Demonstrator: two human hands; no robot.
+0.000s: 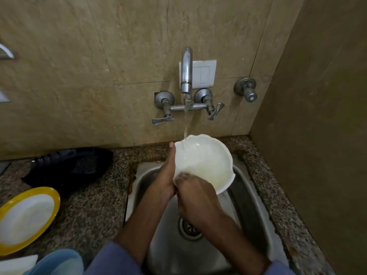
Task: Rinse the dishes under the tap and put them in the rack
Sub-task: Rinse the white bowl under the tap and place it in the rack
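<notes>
A white scalloped bowl (206, 161) is held tilted over the steel sink (256, 211), under the stream running from the wall tap (186, 70). My left hand (164, 175) grips its left rim, thumb up along the edge. My right hand (196, 197) holds the near rim, its fingertips blurred inside the bowl. Water pools in the bowl.
A yellow-rimmed white plate (25, 219) lies on the speckled counter (95, 205) at left, behind it a dark bag-like thing (67, 167). A blue item (59, 262) and a white piece (15, 264) sit at the bottom left. A side wall closes the right.
</notes>
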